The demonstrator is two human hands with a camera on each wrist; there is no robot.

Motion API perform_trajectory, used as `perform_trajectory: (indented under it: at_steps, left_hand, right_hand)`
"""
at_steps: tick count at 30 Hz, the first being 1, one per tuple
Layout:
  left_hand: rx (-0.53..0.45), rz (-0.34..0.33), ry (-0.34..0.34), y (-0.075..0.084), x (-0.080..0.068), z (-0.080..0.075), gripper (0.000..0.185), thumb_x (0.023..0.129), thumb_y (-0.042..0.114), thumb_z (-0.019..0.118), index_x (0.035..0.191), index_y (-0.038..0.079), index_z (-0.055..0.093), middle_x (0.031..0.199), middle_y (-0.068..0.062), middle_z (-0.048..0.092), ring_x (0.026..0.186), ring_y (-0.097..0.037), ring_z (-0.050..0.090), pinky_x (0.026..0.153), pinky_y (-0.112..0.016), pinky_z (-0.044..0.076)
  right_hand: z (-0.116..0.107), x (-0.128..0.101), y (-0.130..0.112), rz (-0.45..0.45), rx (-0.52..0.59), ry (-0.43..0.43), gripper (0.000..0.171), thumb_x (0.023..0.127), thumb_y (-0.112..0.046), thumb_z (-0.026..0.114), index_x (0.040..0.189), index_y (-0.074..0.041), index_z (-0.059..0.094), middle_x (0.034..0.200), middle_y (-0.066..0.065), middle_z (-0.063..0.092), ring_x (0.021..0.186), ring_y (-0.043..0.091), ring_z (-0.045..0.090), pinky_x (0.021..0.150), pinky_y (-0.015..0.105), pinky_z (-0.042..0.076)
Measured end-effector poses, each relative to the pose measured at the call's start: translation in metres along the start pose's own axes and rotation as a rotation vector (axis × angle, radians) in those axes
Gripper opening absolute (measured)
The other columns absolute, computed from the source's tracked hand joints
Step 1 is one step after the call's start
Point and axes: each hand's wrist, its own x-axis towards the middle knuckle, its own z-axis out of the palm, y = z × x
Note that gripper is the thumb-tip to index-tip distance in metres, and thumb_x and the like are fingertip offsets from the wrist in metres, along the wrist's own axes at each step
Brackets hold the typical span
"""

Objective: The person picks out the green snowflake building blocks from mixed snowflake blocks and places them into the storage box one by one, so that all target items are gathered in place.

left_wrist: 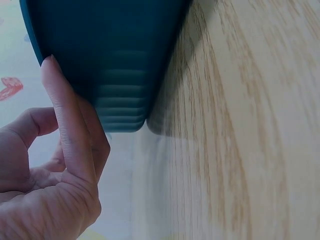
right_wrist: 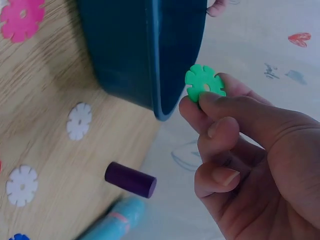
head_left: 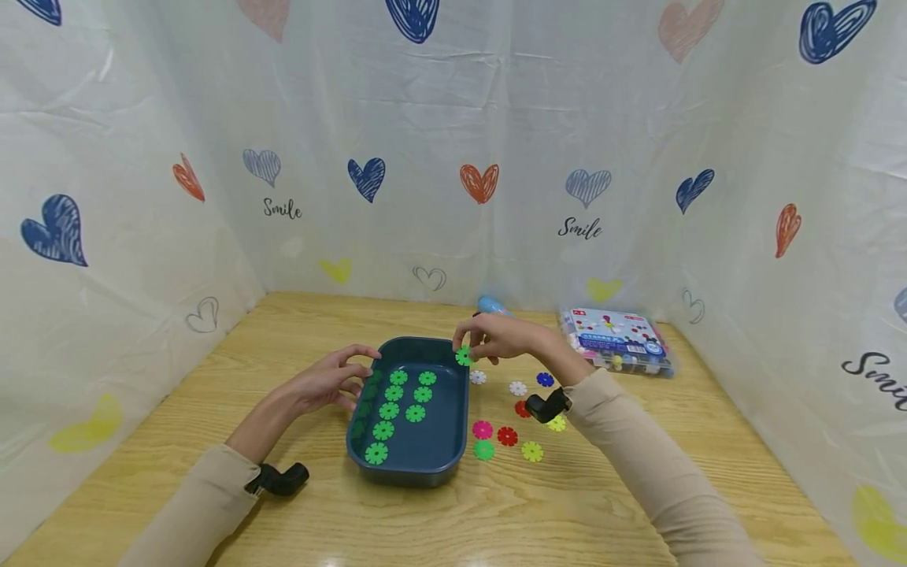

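A dark blue tray [head_left: 459, 417] sits mid-table with several green snowflake discs [head_left: 394, 392] lying inside. My right hand [head_left: 496, 337] pinches one green disc [head_left: 464, 356] [right_wrist: 205, 83] between thumb and fingers, right at the tray's far right rim [right_wrist: 170, 70]. My left hand [head_left: 333, 382] rests against the tray's left wall [left_wrist: 115, 65], fingers [left_wrist: 67, 120] straight along it. Loose discs lie on the table right of the tray: pink [head_left: 483, 429], red [head_left: 506, 435], green [head_left: 483, 450], yellow [head_left: 532, 451], white [head_left: 518, 388] and blue [head_left: 545, 379].
A clear plastic box [head_left: 618, 340] of parts stands at the back right. A light blue object [head_left: 492, 305] and a short dark purple cylinder [right_wrist: 130, 180] lie behind the tray. Heart-print curtains enclose the wooden table [head_left: 212, 370] on three sides.
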Motion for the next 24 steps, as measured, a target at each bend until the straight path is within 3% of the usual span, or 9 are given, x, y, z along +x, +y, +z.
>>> perform_trajectory:
  at_steps: [3,8,15,24]
  left_hand:
    - [-0.001,-0.006,0.005,0.001,0.000,0.001,0.046,0.100,0.013,0.052,0.143,0.011,0.034,0.092,-0.003,0.052,0.064,-0.011,0.056,0.059,-0.028,0.059]
    - [0.012,-0.009,0.011,0.001,-0.001,0.002,0.048,0.100,0.014,0.053,0.143,0.011,0.033,0.092,-0.003,0.052,0.065,-0.011,0.055,0.060,-0.028,0.059]
    - [0.011,0.005,-0.004,-0.001,0.000,0.000,0.045,0.101,0.015,0.051,0.143,0.011,0.033,0.092,-0.004,0.054,0.064,-0.010,0.058,0.058,-0.027,0.059]
    - [0.008,0.007,-0.012,-0.002,0.001,0.000,0.045,0.101,0.015,0.051,0.143,0.011,0.033,0.090,-0.003,0.054,0.063,-0.009,0.058,0.058,-0.027,0.059]
  right_hand:
    - [-0.001,0.005,-0.004,-0.014,-0.032,-0.009,0.022,0.096,-0.003,0.058,0.117,-0.005,0.062,0.083,0.008,0.072,0.050,0.020,0.055,0.053,0.023,0.049]
    - [-0.001,0.014,-0.009,0.015,-0.054,-0.075,0.023,0.096,-0.005,0.057,0.119,-0.008,0.063,0.087,0.010,0.071,0.049,0.011,0.048,0.056,0.023,0.047]
    - [0.002,0.028,-0.011,0.044,-0.024,-0.172,0.024,0.097,-0.002,0.053,0.119,-0.008,0.063,0.088,0.011,0.068,0.050,0.012,0.042,0.054,0.023,0.041]
    - [0.008,0.044,-0.022,0.078,-0.035,-0.259,0.026,0.096,-0.001,0.054,0.119,-0.007,0.064,0.094,0.013,0.065,0.058,0.012,0.047,0.054,0.022,0.041]
